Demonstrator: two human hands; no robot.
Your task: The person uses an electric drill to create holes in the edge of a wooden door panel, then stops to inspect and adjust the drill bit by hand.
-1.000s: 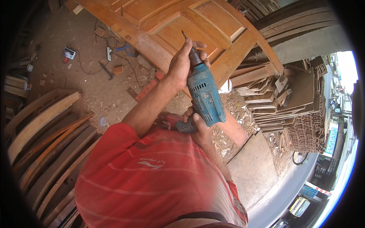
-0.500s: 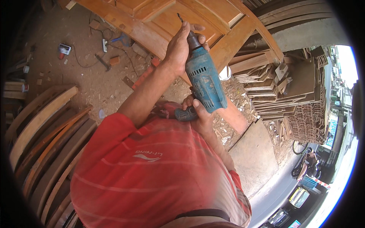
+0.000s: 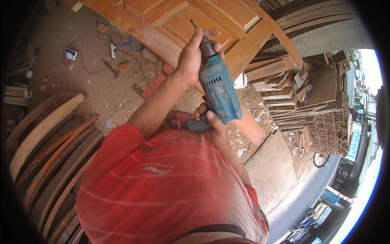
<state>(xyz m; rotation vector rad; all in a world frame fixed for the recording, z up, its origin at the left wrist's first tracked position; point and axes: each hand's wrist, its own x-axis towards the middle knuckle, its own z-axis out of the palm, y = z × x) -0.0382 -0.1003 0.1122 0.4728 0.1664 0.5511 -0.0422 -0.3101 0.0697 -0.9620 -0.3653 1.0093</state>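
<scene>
A teal power drill (image 3: 221,89) is held in front of my chest, its thin dark drill bit (image 3: 193,23) pointing away toward the wooden door. My left hand (image 3: 194,55) is closed round the dark chuck (image 3: 207,48), with its thumb up beside the bit and fingertips showing on the far side. The drill's grip (image 3: 198,123) sits in my right hand (image 3: 215,123), close to my red shirt. Part of the right fingers is hidden behind the grip. Beyond the drill lies the orange-brown panelled door (image 3: 191,26); the bit is seen over it, and whether they touch I cannot tell.
Curved wooden pieces (image 3: 48,126) stand at left. A hammer (image 3: 109,69), a corded tool (image 3: 70,55) and wood scraps lie on the dusty floor. Stacked boards (image 3: 292,89) rise at right. A plywood sheet (image 3: 272,171) lies near the road, where a motorbike (image 3: 302,221) passes.
The drill and both hands have shifted only slightly, the bit dipping a little nearer to me. Out on the road, the motorbike has moved toward the lower edge of the view.
</scene>
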